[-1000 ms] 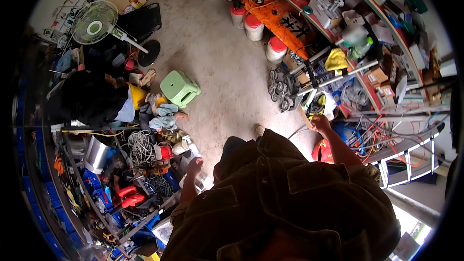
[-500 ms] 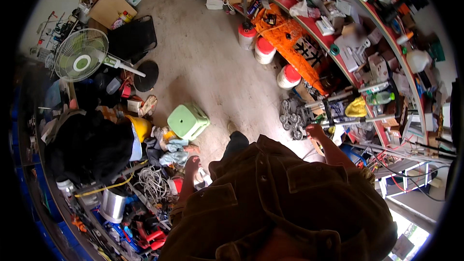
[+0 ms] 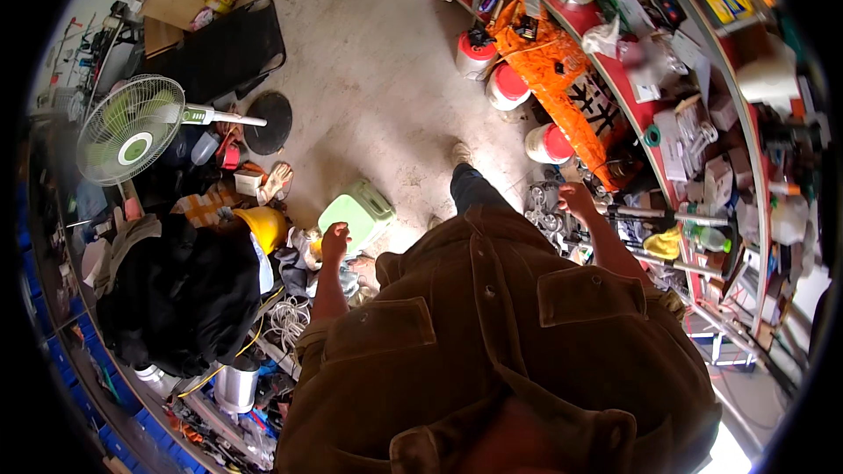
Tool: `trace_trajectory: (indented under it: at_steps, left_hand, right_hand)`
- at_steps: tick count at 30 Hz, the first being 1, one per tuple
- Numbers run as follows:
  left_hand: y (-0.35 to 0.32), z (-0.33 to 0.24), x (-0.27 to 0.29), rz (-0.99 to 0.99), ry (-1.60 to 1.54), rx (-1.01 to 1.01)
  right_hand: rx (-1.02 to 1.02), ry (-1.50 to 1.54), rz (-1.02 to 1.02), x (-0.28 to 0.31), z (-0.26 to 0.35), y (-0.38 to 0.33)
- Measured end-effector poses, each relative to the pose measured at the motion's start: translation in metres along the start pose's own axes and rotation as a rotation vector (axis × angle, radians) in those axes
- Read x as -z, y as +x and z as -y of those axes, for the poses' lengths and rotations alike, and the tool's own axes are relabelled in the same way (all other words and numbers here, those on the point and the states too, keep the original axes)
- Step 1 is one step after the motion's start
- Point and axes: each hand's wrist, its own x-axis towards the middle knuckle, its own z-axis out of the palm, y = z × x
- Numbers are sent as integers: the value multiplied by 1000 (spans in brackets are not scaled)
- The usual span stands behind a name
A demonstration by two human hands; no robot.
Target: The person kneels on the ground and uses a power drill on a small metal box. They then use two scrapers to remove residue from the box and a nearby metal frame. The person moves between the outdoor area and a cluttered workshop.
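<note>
My left hand (image 3: pixel 335 241) hangs with its fingers loosely bent and nothing seen in them. It overlaps the near left side of a pale green plastic stool (image 3: pixel 367 207) in the head view; I see no grip on it. Out to the right is my right hand (image 3: pixel 575 200), fingers loosely curled and apart, with no object visible in it. Close by that hand, lower down, are a cluster of small grey wheels (image 3: pixel 546 211) and metal poles.
A standing fan (image 3: pixel 132 136) leans at the left, near a heap of black cloth (image 3: pixel 180 290) and a yellow helmet (image 3: pixel 266 226). Red-lidded buckets (image 3: pixel 549 142) and orange sheeting (image 3: pixel 553 79) line the cluttered shelves (image 3: pixel 645 114) at right. Concrete floor (image 3: pixel 369 70) runs between.
I have stepped forward, one foot now well ahead. My left hand has swung forward to beside the stool, and my right hand is a little farther forward. The surroundings have shifted nearer.
</note>
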Motion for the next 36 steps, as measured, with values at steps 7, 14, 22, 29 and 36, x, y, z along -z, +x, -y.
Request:
trace_trajectory:
  at_steps: [7,14,22,29,36]
  left_hand:
    - [37,-4,10,-129,-157,144]
    - [85,-97,45,-206,79,177]
    - [240,-77,163,-268,95,235]
    - [341,-167,270,-396,136,197]
    - [449,-226,300,-384,-63,209]
  right_hand:
    - [497,-394,47,10,88,184]
    - [846,-274,250,-70,299,346]
    - [882,-481,287,-192,488,440]
    - [752,-476,346,-212,549,500]
    - [-20,-273,341,-255,683,523]
